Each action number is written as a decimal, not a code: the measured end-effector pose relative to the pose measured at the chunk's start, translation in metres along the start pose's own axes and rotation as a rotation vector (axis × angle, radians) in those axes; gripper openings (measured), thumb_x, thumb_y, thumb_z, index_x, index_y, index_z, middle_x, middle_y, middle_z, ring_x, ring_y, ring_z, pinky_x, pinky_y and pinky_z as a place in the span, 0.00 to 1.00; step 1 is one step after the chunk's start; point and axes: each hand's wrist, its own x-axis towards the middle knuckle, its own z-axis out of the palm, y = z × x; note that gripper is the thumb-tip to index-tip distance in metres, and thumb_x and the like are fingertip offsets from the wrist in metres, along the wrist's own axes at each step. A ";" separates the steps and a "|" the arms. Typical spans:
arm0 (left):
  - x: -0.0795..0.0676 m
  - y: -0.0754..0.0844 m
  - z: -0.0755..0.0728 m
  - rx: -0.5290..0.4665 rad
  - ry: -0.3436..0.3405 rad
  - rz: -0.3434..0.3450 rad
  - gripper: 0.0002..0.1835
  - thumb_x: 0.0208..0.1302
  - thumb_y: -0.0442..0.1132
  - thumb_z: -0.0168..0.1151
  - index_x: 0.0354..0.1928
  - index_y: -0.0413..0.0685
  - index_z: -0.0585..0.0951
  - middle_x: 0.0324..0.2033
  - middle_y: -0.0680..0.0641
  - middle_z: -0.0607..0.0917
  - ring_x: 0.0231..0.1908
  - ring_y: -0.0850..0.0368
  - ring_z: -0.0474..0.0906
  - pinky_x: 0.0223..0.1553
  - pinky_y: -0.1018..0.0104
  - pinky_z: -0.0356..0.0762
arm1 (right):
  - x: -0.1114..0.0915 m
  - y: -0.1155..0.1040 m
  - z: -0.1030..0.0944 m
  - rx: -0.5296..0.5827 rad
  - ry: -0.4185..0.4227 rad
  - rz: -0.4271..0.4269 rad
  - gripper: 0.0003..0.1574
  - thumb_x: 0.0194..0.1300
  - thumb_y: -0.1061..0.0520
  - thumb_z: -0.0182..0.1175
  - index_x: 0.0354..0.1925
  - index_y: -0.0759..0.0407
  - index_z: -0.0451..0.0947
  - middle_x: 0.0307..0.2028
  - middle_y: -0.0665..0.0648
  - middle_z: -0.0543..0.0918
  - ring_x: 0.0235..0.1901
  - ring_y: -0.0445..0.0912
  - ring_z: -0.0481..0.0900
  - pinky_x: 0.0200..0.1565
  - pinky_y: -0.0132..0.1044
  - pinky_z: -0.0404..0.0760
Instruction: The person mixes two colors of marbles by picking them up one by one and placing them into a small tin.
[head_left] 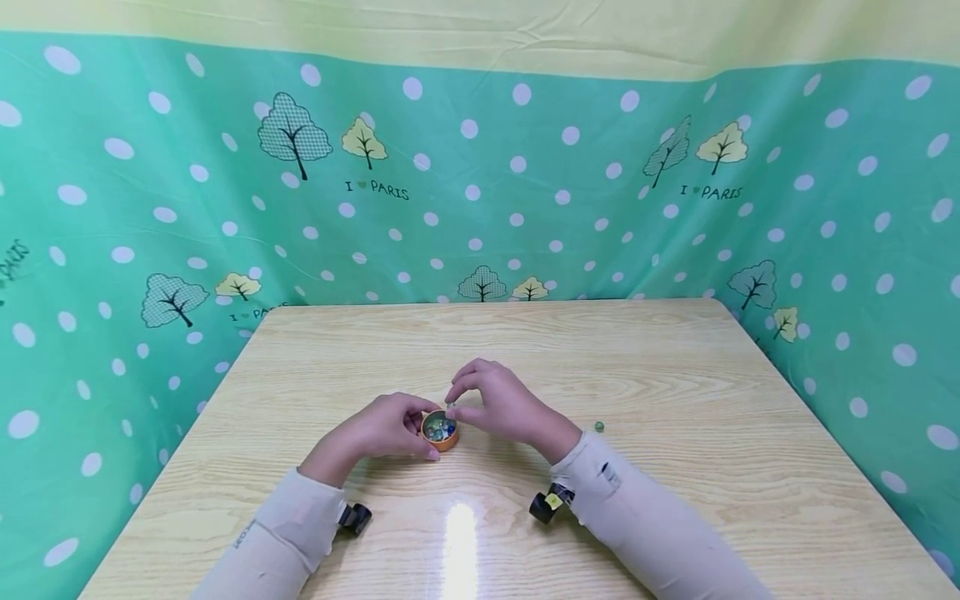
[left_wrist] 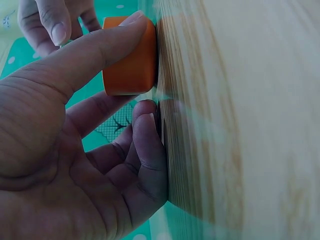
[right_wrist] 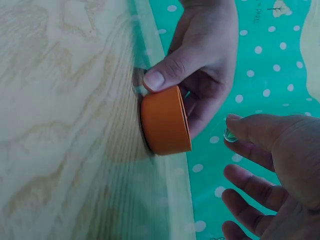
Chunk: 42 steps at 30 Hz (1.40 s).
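A small round orange container (head_left: 447, 444) stands on the wooden table with several glass marbles (head_left: 437, 428) inside. My left hand (head_left: 390, 427) grips it from the left side, thumb near and fingers beyond, as the left wrist view also shows on its orange wall (left_wrist: 129, 70). Just above the rim at its right, my right hand (head_left: 498, 404) pinches a clear marble (right_wrist: 230, 135) between thumb and index finger. In the right wrist view the other right fingers (right_wrist: 250, 205) are spread apart, away from the container. The marbles inside are hidden in both wrist views.
One green marble (head_left: 599, 427) lies on the table (head_left: 637, 358) to the right, beyond the right forearm. A green dotted curtain (head_left: 517, 200) hangs behind the table and along its sides. Dark wrist cameras (head_left: 356, 518) are strapped under both sleeves.
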 end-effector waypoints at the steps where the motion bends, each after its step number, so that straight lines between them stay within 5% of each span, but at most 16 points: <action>1: 0.000 0.000 0.000 0.001 -0.001 -0.001 0.29 0.46 0.50 0.86 0.53 0.61 0.86 0.29 0.52 0.81 0.29 0.57 0.74 0.31 0.64 0.74 | 0.000 -0.001 0.001 0.001 -0.006 0.004 0.09 0.66 0.47 0.73 0.43 0.46 0.89 0.55 0.49 0.81 0.58 0.48 0.77 0.63 0.48 0.76; 26: 0.000 -0.001 0.000 0.006 -0.010 0.030 0.26 0.49 0.50 0.84 0.50 0.61 0.86 0.28 0.52 0.81 0.27 0.58 0.74 0.29 0.65 0.72 | 0.001 -0.011 0.010 -0.022 -0.036 -0.014 0.11 0.67 0.47 0.72 0.45 0.48 0.90 0.58 0.49 0.81 0.62 0.50 0.75 0.65 0.50 0.74; 42: 0.001 -0.001 0.000 0.003 -0.014 0.018 0.31 0.48 0.50 0.85 0.57 0.58 0.85 0.31 0.52 0.82 0.30 0.57 0.75 0.31 0.64 0.74 | 0.000 -0.008 0.008 -0.031 -0.031 0.005 0.12 0.67 0.45 0.72 0.44 0.48 0.90 0.57 0.48 0.81 0.60 0.48 0.76 0.64 0.49 0.75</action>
